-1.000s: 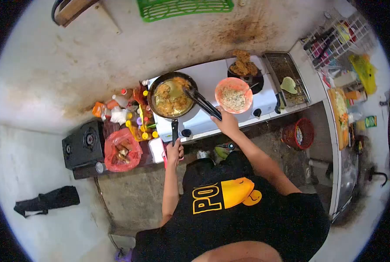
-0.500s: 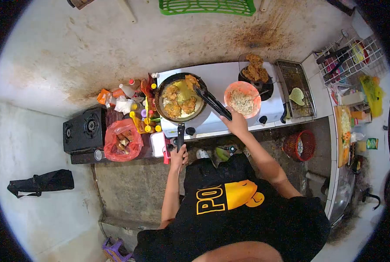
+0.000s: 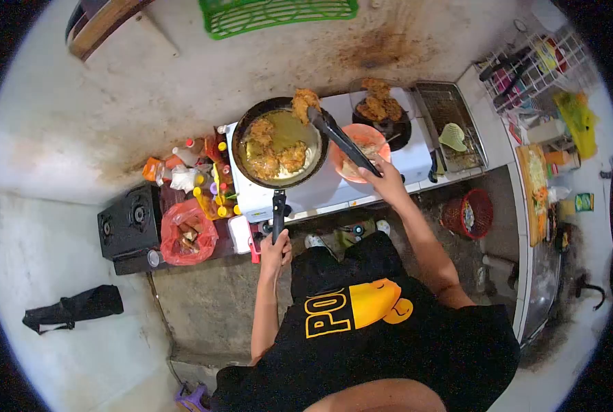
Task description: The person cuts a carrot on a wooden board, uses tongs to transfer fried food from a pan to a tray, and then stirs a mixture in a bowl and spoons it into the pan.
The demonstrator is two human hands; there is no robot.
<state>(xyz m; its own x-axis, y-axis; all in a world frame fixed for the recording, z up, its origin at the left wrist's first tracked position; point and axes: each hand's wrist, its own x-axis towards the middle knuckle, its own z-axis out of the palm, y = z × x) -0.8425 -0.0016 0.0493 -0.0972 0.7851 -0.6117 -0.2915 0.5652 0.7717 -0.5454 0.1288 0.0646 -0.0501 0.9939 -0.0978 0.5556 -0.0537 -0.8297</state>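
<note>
My left hand (image 3: 275, 254) is wrapped round the black handle of a frying pan (image 3: 308, 172), which sits on the white stove (image 3: 327, 195). Several golden fritters (image 3: 264, 163) lie in the pan's oil. With my right hand (image 3: 387, 184) I hold black tongs (image 3: 347, 145). Their tips grip one browned fritter (image 3: 305, 104) over the pan's far right rim. Partly under the tongs stands a pink bowl (image 3: 367, 132) with batter in it. Behind the bowl, more fried pieces (image 3: 380, 103) rest in a strainer above the right burner.
Bottles (image 3: 217, 192) and a red bag of food (image 3: 188, 233) stand left of the stove, beside a black stove (image 3: 133, 214). To the right are a metal rack (image 3: 450, 117), a red basket (image 3: 477, 214) and a cutting board (image 3: 534, 192) with chopped vegetables. A green rack hangs above.
The tongs have lifted the fritter from inside the pan to above its far right rim. The camera view has shifted and tilted slightly.
</note>
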